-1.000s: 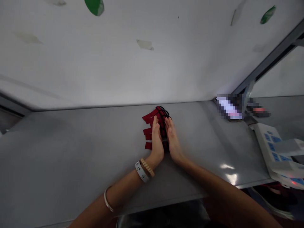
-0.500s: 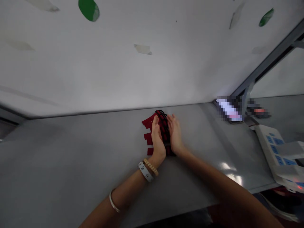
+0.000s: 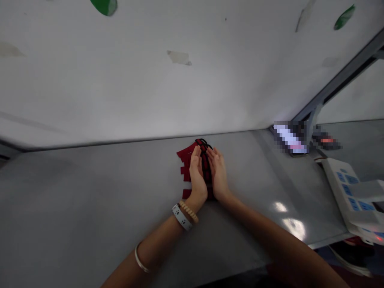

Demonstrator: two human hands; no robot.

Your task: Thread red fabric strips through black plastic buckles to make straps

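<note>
Left hand: my left hand (image 3: 197,176) lies edge-down over the red fabric bundle with stepped tabs (image 3: 186,162), palm turned toward the right hand.
Right hand: my right hand (image 3: 217,174) lies just beside the left, over the bundle's far-right side.
Fingers: my left fingers (image 3: 195,158) and right fingers (image 3: 213,158) are extended and slightly parted, not curled; neither hand shows a closed grip. I cannot tell how much pressure they apply.
Bundle: flat on the desk, between and under both hands; black braided loops (image 3: 202,142) show at its top, and a black-and-red strip runs up the narrow gap between my hands.
Left wrist: white paw-print band (image 3: 181,217), tan braided bracelet (image 3: 189,211), thin silver bangle (image 3: 141,259) higher up the forearm.
Desk: grey metal desk (image 3: 90,184), glossy, with glare near my right forearm.
Right of desk: pixelated phone (image 3: 289,138); white device with blue keys (image 3: 351,196).
Behind: white wall (image 3: 135,88) with green leaf-shaped patches (image 3: 104,6).
</note>
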